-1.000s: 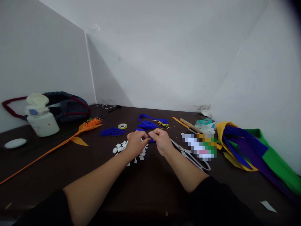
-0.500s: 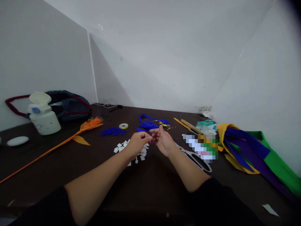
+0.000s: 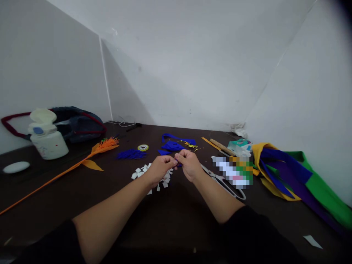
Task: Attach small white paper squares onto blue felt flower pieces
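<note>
My left hand [image 3: 158, 169] and my right hand [image 3: 188, 164] meet just above the dark table [image 3: 82, 205], fingertips pinched together on a small blue piece [image 3: 178, 165]. Most of that piece is hidden between the fingers. Under my left hand lies a scatter of small white paper squares [image 3: 143, 172]. More blue cut pieces [image 3: 173, 145] lie just beyond my hands, and a fringed blue piece [image 3: 131, 154] rests to the left of them.
Scissors [image 3: 224, 181] lie right of my right hand. A yellow tape roll [image 3: 143, 147], an orange flower on a long stem [image 3: 106, 145], a white bottle [image 3: 46, 137] and a dark bag [image 3: 77, 123] are at the left. Coloured fabric sheets [image 3: 291, 172] are piled at the right.
My hands lifted slightly and the right one turned palm-up half a second ago; now both are back low, pinching the blue piece as before.
</note>
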`<state>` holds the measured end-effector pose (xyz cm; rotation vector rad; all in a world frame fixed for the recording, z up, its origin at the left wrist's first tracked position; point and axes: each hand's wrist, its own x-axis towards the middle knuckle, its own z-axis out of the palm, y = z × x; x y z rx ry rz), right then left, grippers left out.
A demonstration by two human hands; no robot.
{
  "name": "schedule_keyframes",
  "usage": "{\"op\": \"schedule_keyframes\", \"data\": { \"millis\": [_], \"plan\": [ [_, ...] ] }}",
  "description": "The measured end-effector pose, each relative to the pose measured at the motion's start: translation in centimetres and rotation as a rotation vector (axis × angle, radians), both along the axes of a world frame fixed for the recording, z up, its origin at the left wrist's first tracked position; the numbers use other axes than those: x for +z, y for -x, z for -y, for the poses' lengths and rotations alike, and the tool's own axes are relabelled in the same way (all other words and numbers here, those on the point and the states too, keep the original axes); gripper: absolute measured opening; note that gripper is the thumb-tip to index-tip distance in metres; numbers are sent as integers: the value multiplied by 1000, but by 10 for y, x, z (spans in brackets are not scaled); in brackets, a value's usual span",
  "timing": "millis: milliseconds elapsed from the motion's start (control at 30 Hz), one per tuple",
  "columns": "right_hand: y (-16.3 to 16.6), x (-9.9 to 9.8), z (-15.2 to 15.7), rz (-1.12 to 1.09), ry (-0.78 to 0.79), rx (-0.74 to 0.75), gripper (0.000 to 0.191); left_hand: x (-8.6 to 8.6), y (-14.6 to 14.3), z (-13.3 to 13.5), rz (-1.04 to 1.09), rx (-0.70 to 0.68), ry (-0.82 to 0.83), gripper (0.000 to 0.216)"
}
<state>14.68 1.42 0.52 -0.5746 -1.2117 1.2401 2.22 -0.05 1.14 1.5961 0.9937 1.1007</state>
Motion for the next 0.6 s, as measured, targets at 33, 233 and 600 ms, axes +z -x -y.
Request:
{"op": "schedule_keyframes", "data": {
  "millis": [33, 233, 600],
  "plan": [
    [1, 0, 0, 3, -1, -20, 26, 0, 0, 0, -1, -4, -4, 28],
    [0, -2, -1, 20, 46, -48, 30, 0, 0, -1, 35, -64, -38, 25],
    [-8, 2, 3, 10, -4, 149, 10, -2, 1, -3, 161, -136, 20, 22]
  ]
}}
